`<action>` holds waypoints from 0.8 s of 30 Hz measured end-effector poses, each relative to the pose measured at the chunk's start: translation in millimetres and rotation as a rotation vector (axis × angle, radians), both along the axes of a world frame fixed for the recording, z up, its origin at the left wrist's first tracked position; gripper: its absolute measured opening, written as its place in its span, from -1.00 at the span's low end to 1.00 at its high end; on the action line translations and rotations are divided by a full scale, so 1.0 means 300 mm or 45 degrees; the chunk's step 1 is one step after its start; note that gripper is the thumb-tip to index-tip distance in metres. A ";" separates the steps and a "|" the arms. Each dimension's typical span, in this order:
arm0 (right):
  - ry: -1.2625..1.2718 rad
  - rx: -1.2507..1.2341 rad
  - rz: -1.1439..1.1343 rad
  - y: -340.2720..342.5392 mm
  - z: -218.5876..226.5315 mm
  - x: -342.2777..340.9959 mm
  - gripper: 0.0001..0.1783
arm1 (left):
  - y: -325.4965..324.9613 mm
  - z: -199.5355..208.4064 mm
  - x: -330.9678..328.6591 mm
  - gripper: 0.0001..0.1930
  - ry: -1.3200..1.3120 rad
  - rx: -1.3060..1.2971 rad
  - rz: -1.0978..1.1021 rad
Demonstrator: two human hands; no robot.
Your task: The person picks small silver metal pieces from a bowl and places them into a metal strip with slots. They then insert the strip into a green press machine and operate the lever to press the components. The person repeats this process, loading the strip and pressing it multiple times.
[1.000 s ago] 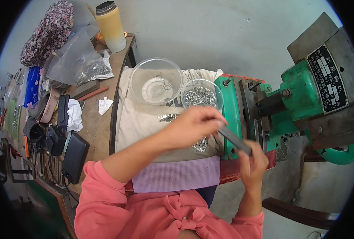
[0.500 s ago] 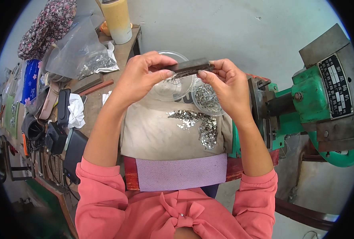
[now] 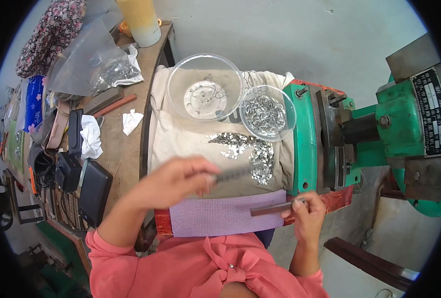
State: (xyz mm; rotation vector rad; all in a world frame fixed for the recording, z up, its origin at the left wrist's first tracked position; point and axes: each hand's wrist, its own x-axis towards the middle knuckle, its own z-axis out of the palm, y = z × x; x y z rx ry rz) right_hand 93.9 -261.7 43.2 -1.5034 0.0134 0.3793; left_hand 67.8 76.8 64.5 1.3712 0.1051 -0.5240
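Observation:
My left hand (image 3: 183, 180), smeared by motion, grips one end of a grey notched metal bar (image 3: 235, 174) above the beige cloth. Lower down on the right, my right hand (image 3: 307, 214) pinches the end of a dark reddish-brown bar (image 3: 270, 209) over the purple mat (image 3: 205, 223). Just beyond the grey bar lies a heap of small shiny metal pieces (image 3: 263, 164) on the cloth (image 3: 180, 144). Behind it stands a small clear tub (image 3: 292, 119) full of thin metal pieces (image 3: 264, 115). A larger clear tub (image 3: 174, 92) beside it has a few small bits at its bottom.
A green press (image 3: 372, 144) with a dark ram stands close on the right. The wooden table (image 3: 126, 144) at left carries a black box (image 3: 95, 193), crumpled white tissue (image 3: 91, 136), a plastic bag of metal pieces (image 3: 113, 74) and a yellow-white bottle (image 3: 140, 22).
Both hands have come down toward me from above the tubs and moved apart. The dark bar held between them is now two separate bars, one in each hand.

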 end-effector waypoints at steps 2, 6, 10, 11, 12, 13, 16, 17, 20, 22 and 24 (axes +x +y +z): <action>0.115 0.013 -0.230 -0.091 -0.068 -0.075 -0.88 | -0.050 -0.059 -0.049 -0.69 0.132 0.014 -0.177; 0.163 -0.206 -0.602 -0.177 -0.162 -0.085 -0.86 | -0.149 -0.134 -0.058 -0.68 0.210 0.252 -0.503; 0.054 -0.440 -0.570 -0.163 -0.153 -0.030 -0.79 | -0.191 -0.091 -0.053 -0.76 0.254 0.353 -0.349; 0.053 -0.508 -0.551 -0.155 -0.145 -0.024 -0.77 | -0.191 -0.094 -0.064 -0.77 0.100 0.463 -0.319; 0.050 -0.580 -0.529 -0.149 -0.136 -0.018 -0.75 | -0.187 -0.103 -0.082 -0.77 -0.055 0.568 -0.286; 0.049 -0.651 -0.506 -0.146 -0.133 -0.018 -0.72 | -0.185 -0.113 -0.101 -0.75 -0.211 0.671 -0.252; -0.178 -0.719 -0.526 -0.143 -0.142 -0.046 -0.81 | -0.192 -0.146 -0.147 -0.65 -0.585 0.972 -0.209; -0.249 -0.752 -0.492 -0.138 -0.137 -0.061 -0.84 | -0.187 -0.144 -0.147 -0.62 -0.632 1.006 -0.195; -0.430 -0.764 -0.413 -0.090 -0.095 -0.107 -0.94 | -0.169 -0.120 -0.114 -0.52 -0.808 1.126 -0.135; -0.719 -0.802 -0.180 -0.024 -0.077 -0.100 -0.93 | -0.169 -0.105 -0.045 -0.46 -0.981 1.235 -0.076; -0.944 -0.875 0.079 0.056 -0.049 -0.060 -0.84 | -0.177 -0.150 0.016 -0.41 -1.003 1.320 -0.077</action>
